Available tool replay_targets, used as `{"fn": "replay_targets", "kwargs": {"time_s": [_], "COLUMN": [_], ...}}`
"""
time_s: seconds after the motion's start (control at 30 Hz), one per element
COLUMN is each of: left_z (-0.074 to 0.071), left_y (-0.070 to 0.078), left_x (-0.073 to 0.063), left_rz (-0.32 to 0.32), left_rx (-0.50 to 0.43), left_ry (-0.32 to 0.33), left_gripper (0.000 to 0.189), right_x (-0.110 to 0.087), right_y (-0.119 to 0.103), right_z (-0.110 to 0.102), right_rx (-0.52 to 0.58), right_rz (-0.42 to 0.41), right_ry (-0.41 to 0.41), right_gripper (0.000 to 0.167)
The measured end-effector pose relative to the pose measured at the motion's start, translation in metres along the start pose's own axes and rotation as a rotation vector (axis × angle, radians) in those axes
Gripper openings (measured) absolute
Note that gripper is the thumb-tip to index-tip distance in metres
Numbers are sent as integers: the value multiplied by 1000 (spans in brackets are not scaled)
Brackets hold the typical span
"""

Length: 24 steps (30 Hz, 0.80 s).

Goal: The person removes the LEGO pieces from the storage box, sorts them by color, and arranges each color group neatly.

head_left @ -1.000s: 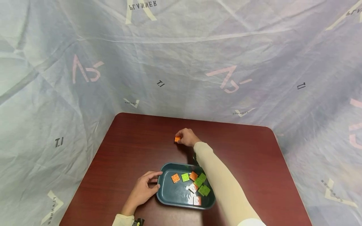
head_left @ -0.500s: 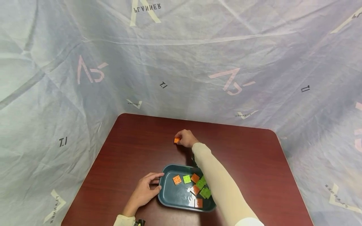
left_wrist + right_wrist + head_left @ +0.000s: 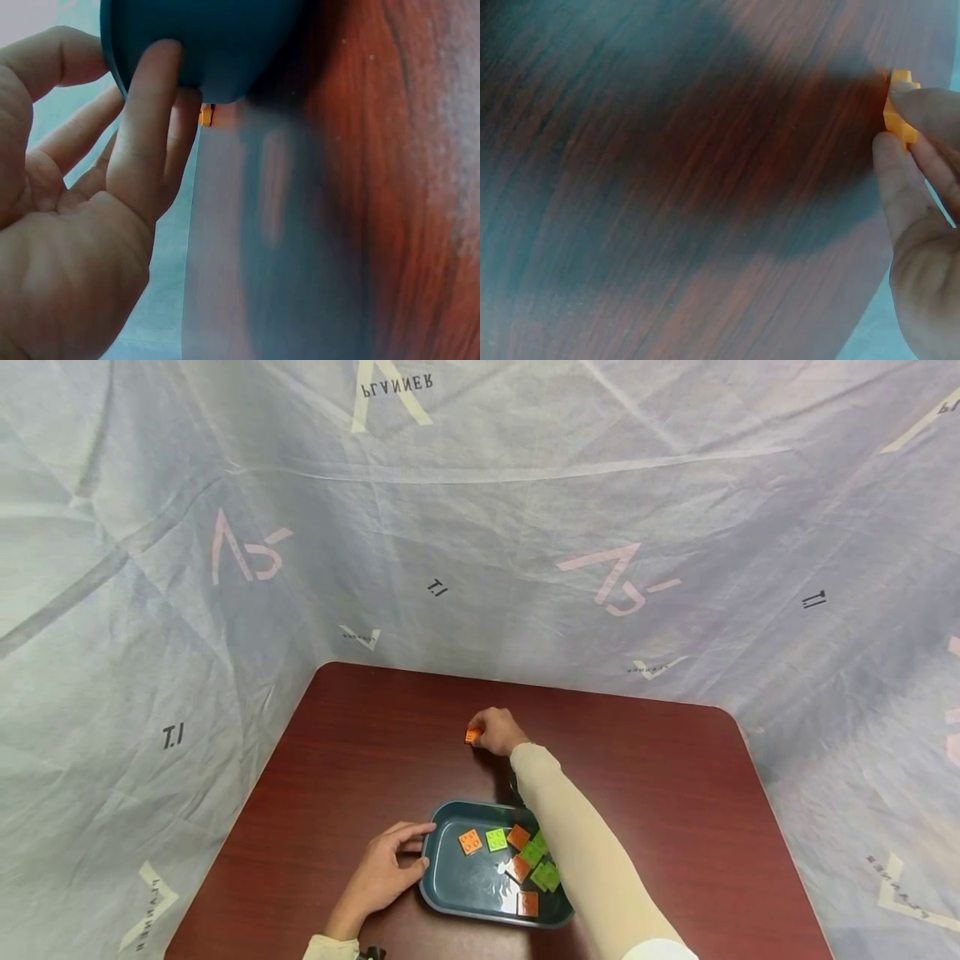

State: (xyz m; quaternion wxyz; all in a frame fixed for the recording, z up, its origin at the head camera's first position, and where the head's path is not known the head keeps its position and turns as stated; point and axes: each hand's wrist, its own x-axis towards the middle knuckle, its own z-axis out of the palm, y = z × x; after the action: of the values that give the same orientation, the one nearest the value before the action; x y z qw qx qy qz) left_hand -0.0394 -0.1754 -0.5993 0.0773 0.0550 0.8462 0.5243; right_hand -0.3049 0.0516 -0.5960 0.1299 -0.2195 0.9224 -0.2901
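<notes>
At the far middle of the table, my right hand (image 3: 498,732) pinches an orange building brick (image 3: 472,736) between thumb and fingertips. The right wrist view shows this brick (image 3: 901,109) at the right edge, low over the wood; whether it touches the table I cannot tell. My left hand (image 3: 386,867) rests its fairly straight fingers and thumb against the left side of a dark teal tray (image 3: 442,893). Up close, the fingertips touch the tray's outer wall (image 3: 217,45). Inside lie an orange brick (image 3: 469,842), a lime green brick (image 3: 497,839) and several more orange and green ones toward the right.
The dark red wooden table (image 3: 337,777) has rounded far corners. Pale printed sheeting (image 3: 480,568) hangs behind it and along both sides. My right forearm (image 3: 585,843) crosses over the tray's right end and hides part of it.
The head view has shifted slightly, so everything appears a little lower and to the right. Both hands stay nearly where they were, the right still holding the orange brick.
</notes>
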Motion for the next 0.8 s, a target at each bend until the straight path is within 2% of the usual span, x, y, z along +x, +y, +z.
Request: {"fn": "replay_targets", "kwargs": {"time_s": [0.47,0.8], "left_z": [0,-1], "left_y": [-1,-1], "left_x": [0,0], "left_rz": [-12,-14], "left_rx": [-23,-40], "left_ry": [2,-7], "left_gripper": [50,50], "right_x": [-1,-6], "right_y": [4,9], "right_z": [3,-10], "right_rx": [78,158], "right_rz": [17,36], "right_ry": [24,47], "right_gripper": [31,33]}}
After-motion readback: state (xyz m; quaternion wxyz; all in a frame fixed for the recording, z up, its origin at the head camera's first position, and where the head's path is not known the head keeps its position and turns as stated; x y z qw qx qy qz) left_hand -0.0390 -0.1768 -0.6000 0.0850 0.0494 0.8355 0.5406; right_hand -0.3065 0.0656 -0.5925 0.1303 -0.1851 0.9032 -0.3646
